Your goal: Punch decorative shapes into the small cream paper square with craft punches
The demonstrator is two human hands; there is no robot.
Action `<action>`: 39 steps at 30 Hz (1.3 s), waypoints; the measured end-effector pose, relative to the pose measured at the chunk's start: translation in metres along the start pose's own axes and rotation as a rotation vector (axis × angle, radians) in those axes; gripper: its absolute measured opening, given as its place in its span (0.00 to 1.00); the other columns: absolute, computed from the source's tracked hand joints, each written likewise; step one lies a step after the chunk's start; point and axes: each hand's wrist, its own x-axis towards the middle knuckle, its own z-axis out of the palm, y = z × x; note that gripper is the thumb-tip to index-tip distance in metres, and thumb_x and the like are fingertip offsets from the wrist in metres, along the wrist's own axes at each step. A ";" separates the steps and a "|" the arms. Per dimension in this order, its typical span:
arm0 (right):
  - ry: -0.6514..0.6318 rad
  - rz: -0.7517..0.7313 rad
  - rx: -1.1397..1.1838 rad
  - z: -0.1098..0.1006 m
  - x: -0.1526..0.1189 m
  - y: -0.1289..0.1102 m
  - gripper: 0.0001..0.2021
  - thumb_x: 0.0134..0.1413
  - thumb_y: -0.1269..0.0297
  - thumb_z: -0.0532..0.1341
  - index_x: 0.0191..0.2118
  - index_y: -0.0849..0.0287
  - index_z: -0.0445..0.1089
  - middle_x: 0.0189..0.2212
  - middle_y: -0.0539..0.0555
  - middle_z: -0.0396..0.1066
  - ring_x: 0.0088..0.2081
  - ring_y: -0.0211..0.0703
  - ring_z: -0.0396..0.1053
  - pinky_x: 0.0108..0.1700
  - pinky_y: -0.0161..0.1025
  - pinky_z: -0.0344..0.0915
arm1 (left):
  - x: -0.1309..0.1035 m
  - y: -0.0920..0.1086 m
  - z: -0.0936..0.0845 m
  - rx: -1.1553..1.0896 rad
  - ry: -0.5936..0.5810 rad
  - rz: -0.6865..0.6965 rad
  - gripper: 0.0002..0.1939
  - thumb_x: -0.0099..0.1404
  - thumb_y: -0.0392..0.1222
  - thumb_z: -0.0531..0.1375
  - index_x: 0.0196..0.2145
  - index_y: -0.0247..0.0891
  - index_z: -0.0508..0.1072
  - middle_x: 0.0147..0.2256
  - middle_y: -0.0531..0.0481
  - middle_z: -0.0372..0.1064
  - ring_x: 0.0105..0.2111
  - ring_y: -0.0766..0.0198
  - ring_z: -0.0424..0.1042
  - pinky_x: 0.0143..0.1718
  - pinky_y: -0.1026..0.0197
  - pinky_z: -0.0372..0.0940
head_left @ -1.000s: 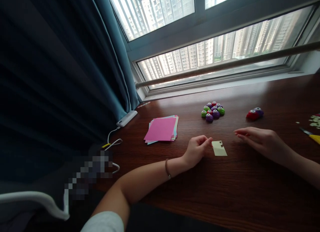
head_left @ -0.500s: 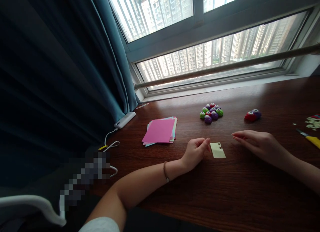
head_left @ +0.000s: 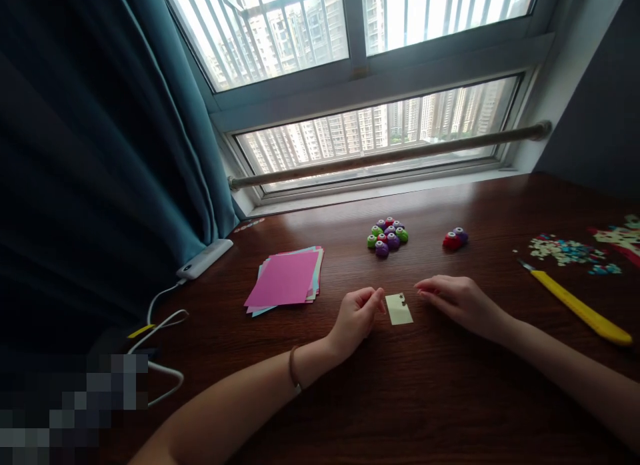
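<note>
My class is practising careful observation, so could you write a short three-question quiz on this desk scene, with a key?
1. Multiple choice: what colour is the top sheet of the paper stack?
A. blue
B. pink
C. white

2. True or false: the yellow-handled knife lies to the right of the right hand.

3. Short answer: what lies on the desk between the left hand and the right hand?

Key:
1. B, pink.
2. True.
3. A small pale yellow piece of paper, cut away near one corner.
</note>
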 end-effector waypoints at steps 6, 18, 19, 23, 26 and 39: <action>0.015 0.007 0.014 0.000 0.001 -0.001 0.09 0.58 0.64 0.54 0.41 0.58 0.69 0.36 0.51 0.71 0.37 0.38 0.68 0.41 0.33 0.63 | 0.001 0.001 0.000 0.012 0.003 -0.007 0.20 0.62 0.53 0.52 0.22 0.34 0.63 0.09 0.61 0.48 0.09 0.75 0.47 0.10 0.70 0.41; 0.022 -0.009 0.003 -0.003 0.000 -0.003 0.09 0.58 0.65 0.54 0.41 0.59 0.69 0.36 0.52 0.71 0.37 0.38 0.68 0.41 0.33 0.62 | 0.001 0.000 -0.001 0.052 0.007 -0.007 0.19 0.62 0.52 0.52 0.22 0.34 0.63 0.09 0.61 0.49 0.09 0.75 0.47 0.11 0.70 0.41; 0.020 -0.009 0.000 -0.003 0.000 -0.003 0.09 0.58 0.65 0.54 0.41 0.59 0.69 0.36 0.52 0.71 0.37 0.38 0.68 0.40 0.33 0.62 | 0.001 0.000 -0.001 0.056 0.004 -0.005 0.19 0.62 0.52 0.52 0.22 0.34 0.63 0.09 0.61 0.49 0.09 0.75 0.47 0.11 0.70 0.41; 0.010 -0.017 -0.018 -0.003 0.001 -0.001 0.09 0.58 0.64 0.54 0.41 0.59 0.69 0.35 0.52 0.71 0.36 0.38 0.68 0.39 0.33 0.62 | 0.002 -0.001 -0.001 0.072 0.003 -0.006 0.19 0.62 0.53 0.52 0.23 0.34 0.63 0.09 0.61 0.49 0.09 0.75 0.48 0.11 0.70 0.41; 0.006 -0.018 -0.023 -0.003 0.000 -0.001 0.09 0.58 0.64 0.54 0.41 0.59 0.69 0.34 0.52 0.71 0.35 0.38 0.67 0.39 0.33 0.62 | 0.002 -0.001 -0.002 0.082 0.002 -0.006 0.19 0.62 0.53 0.52 0.23 0.34 0.63 0.09 0.61 0.49 0.09 0.75 0.48 0.11 0.70 0.42; 0.004 -0.035 -0.035 -0.003 0.001 -0.001 0.09 0.58 0.64 0.54 0.39 0.59 0.70 0.34 0.53 0.71 0.35 0.39 0.67 0.38 0.35 0.62 | 0.001 0.001 -0.001 0.105 -0.001 -0.004 0.19 0.62 0.53 0.52 0.23 0.34 0.63 0.09 0.61 0.49 0.09 0.75 0.48 0.11 0.70 0.42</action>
